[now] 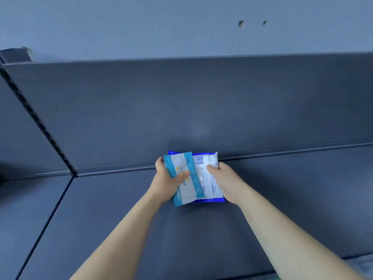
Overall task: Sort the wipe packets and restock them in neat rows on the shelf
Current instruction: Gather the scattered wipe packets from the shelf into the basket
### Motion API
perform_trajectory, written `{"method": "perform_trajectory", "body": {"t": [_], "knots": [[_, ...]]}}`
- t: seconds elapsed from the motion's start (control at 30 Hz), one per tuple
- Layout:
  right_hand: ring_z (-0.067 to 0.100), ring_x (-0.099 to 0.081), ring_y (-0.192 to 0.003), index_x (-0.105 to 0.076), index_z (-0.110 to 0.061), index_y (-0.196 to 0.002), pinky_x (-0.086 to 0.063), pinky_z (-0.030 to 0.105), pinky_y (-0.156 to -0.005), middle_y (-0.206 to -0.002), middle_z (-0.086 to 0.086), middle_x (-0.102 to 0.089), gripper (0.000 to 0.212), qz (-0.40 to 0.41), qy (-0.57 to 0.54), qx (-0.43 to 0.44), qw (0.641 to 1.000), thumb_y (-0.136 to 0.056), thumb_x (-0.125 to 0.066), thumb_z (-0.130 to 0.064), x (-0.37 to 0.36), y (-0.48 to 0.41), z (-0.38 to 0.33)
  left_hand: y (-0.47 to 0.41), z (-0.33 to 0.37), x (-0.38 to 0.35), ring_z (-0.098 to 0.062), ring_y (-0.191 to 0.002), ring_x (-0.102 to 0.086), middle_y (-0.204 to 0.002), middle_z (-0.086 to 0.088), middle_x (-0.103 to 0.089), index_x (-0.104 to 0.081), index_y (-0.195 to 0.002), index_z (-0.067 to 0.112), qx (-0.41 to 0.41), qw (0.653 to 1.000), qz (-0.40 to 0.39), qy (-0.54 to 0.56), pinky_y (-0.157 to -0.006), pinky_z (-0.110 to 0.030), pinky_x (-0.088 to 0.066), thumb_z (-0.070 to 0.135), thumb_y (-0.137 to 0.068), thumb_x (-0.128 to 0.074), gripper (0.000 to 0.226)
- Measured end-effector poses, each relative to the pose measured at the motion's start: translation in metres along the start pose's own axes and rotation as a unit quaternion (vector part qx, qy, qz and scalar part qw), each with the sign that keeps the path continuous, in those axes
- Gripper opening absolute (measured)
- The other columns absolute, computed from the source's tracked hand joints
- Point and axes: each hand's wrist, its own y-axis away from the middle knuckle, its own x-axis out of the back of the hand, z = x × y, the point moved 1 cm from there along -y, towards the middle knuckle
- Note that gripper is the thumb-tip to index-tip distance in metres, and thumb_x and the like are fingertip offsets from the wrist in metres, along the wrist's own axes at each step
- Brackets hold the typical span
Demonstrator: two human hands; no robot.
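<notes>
Two wipe packets are held over the dark grey shelf, near its back panel. My left hand grips a white packet with light-blue stripes, thumb across its front. It overlaps a white packet with dark-blue edges, back side up with a barcode showing, which my right hand holds at its right edge, thumb on top. I cannot tell whether the dark-blue packet touches the shelf.
The shelf's dark back panel rises behind the packets. A slotted upright post and a seam divide this shelf from the neighbouring bay at left. A pale wall shows above.
</notes>
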Motion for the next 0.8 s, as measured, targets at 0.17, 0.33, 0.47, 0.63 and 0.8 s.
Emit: {"method": "perform_trajectory", "body": {"t": [0.17, 0.33, 0.47, 0.63, 0.8], "knots": [[0.025, -0.067, -0.104, -0.055, -0.013, -0.115, -0.053, 0.051, -0.091, -0.114, 0.008, -0.067, 0.030, 0.041, -0.077, -0.003, 0.996, -0.093, -0.050, -0.032, 0.015, 0.045, 0.006, 0.022, 0.013, -0.015, -0.001, -0.096, -0.063, -0.110, 0.018, -0.062, 0.015, -0.149, 0.026, -0.062, 0.995, -0.077, 0.009, -0.082, -0.025, -0.050, 0.022, -0.088, -0.069, 0.104], [0.024, -0.068, -0.098, -0.058, -0.015, -0.114, -0.052, 0.050, -0.093, -0.108, 0.005, -0.070, 0.020, 0.145, -0.129, 0.015, 0.981, -0.096, -0.050, -0.022, 0.060, 0.117, 0.015, 0.055, 0.025, -0.062, 0.003, -0.080, -0.068, -0.109, 0.010, -0.065, -0.031, -0.122, 0.017, -0.102, 0.980, -0.171, 0.004, -0.058, -0.013, -0.052, 0.025, -0.093, -0.061, 0.043], [0.022, -0.070, -0.094, -0.063, -0.015, -0.106, -0.055, 0.044, -0.087, -0.101, 0.003, -0.074, 0.019, 0.204, -0.145, 0.054, 0.967, -0.090, -0.060, -0.006, 0.101, 0.192, 0.031, 0.099, 0.040, -0.116, 0.002, -0.078, -0.067, -0.102, 0.012, -0.063, -0.032, -0.117, 0.018, -0.133, 0.956, -0.262, -0.015, -0.055, -0.012, -0.051, 0.023, -0.097, -0.055, 0.030], [0.018, -0.072, -0.088, -0.067, -0.013, -0.102, -0.058, 0.030, -0.071, -0.094, 0.001, -0.076, 0.033, 0.311, -0.126, 0.077, 0.939, -0.082, -0.059, 0.014, 0.150, 0.303, 0.072, 0.180, 0.046, -0.201, -0.012, -0.089, -0.070, -0.110, 0.000, -0.065, -0.032, -0.118, 0.011, -0.154, 0.909, -0.387, -0.014, -0.074, -0.032, -0.060, 0.023, -0.096, -0.056, 0.034], [0.020, -0.071, -0.089, -0.064, -0.021, -0.091, -0.056, 0.046, -0.085, -0.098, 0.002, -0.074, 0.031, 0.466, -0.139, 0.027, 0.873, -0.077, -0.070, 0.007, 0.199, 0.434, 0.134, 0.302, 0.034, -0.290, -0.002, -0.071, -0.069, -0.107, -0.001, -0.065, -0.033, -0.121, 0.010, -0.133, 0.856, -0.500, -0.005, -0.058, -0.020, -0.056, 0.021, -0.098, -0.053, 0.033]]}}
